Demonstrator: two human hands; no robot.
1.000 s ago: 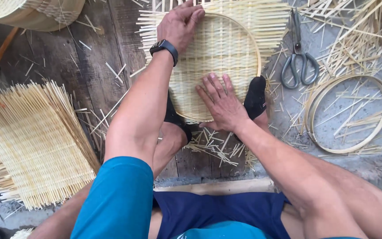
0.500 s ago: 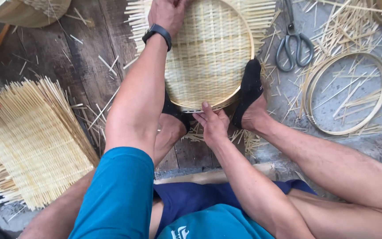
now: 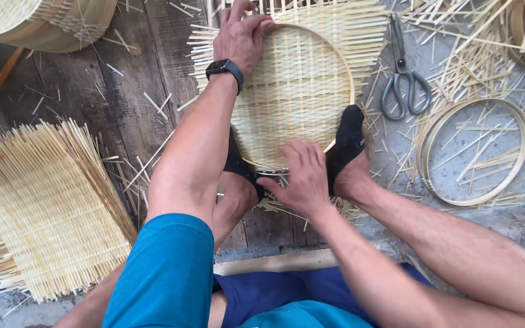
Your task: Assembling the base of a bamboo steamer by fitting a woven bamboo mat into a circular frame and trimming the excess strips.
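While my left hand (image 3: 242, 34) presses flat on the hoop (image 3: 343, 67), I'd keep my open right hand (image 3: 299, 176) pushing the woven tray (image 3: 296, 91) evenly.

Pale round tray (image 3: 302, 91) of woven bamboo strips, matt and ribbed, hooped by a smooth bent rim. Dark weathered wooden floor planks (image 3: 110, 79), rough and dull. Grey metal scissors (image 3: 403, 79), faint sheen. Black wristband (image 3: 225, 67), probably rubber. Loose splints (image 3: 469, 54) look dry, splintery.
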